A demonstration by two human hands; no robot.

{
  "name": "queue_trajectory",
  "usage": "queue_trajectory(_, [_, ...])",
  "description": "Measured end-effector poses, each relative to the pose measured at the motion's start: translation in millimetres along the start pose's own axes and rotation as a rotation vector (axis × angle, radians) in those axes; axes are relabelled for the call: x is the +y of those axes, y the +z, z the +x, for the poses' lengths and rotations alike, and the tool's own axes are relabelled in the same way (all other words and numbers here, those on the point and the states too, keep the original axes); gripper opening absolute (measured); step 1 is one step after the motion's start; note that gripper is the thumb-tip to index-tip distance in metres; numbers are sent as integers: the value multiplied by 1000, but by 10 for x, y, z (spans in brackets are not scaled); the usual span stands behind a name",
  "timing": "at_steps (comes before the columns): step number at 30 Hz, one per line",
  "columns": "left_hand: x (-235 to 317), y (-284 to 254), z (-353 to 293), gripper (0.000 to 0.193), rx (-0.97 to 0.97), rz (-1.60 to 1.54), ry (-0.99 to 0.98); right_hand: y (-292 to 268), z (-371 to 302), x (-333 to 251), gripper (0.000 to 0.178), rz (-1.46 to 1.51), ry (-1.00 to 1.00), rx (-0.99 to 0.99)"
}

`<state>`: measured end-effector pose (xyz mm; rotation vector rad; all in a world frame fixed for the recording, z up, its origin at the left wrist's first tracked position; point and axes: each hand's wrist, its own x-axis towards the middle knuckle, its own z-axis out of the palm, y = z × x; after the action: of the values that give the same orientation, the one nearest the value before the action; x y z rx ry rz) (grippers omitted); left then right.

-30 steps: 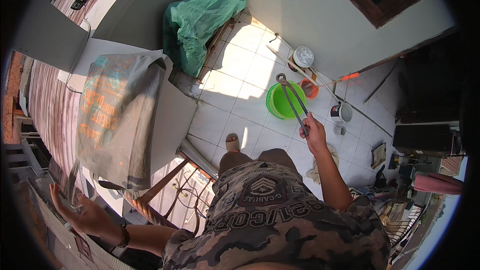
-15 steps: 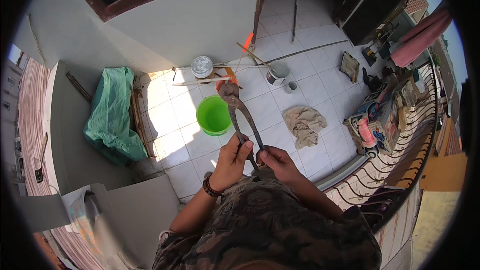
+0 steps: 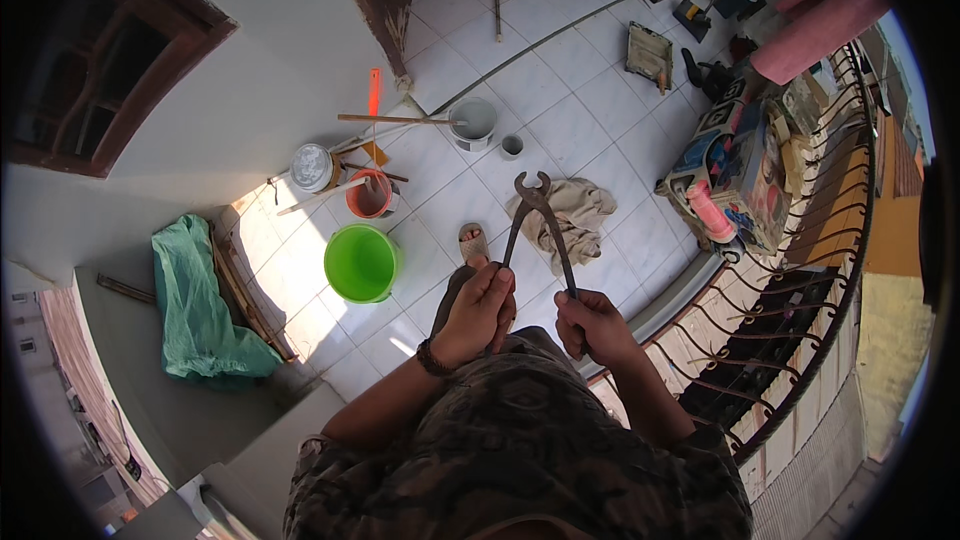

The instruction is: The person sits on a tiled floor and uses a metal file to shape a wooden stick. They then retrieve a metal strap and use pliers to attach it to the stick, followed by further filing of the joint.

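Note:
A pair of long-handled metal pincers (image 3: pixel 535 202) is held up in front of me, jaws parted and pointing away. My left hand (image 3: pixel 476 312) is closed around the left handle, with the thumb along it. The right handle's end sits in my closed right hand (image 3: pixel 594 326). Behind the pincers' head a crumpled beige cloth (image 3: pixel 582 212) lies on the tiles. Left of my left hand stands a bright green bucket (image 3: pixel 362 263). My sandalled foot (image 3: pixel 473 240) shows between the bucket and the pincers.
Farther off stand a red paint pot (image 3: pixel 370 195), a lidded white tub (image 3: pixel 311 169) and a grey bucket (image 3: pixel 472 124) with a stick across it. Green sheeting (image 3: pixel 205 310) lies at left. On the right are a cluttered box (image 3: pixel 720 175) with a pink roller and a curved metal railing (image 3: pixel 858 240).
The pincers' handles have spread and their jaws have parted. My hands have moved apart, the right one further right. My view has turned rightward, and my foot has come into sight.

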<state>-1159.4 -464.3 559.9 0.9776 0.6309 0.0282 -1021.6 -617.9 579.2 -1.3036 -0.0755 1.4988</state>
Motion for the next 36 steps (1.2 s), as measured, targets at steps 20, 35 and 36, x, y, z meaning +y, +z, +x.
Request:
queue_trajectory(20, [862,434,4091,37,-324,-38,142,-1971,2319,-2598,58,-496,-43,-102])
queue_trajectory(35, [-168,1278,6968,58,-362,1077,-508,-5364,5022,-4179,59,-435,418,263])
queue_trajectory(36, [9,1422,7046,59,-285,988,-515,-5477,5034,-4281,59,-443,419,309])
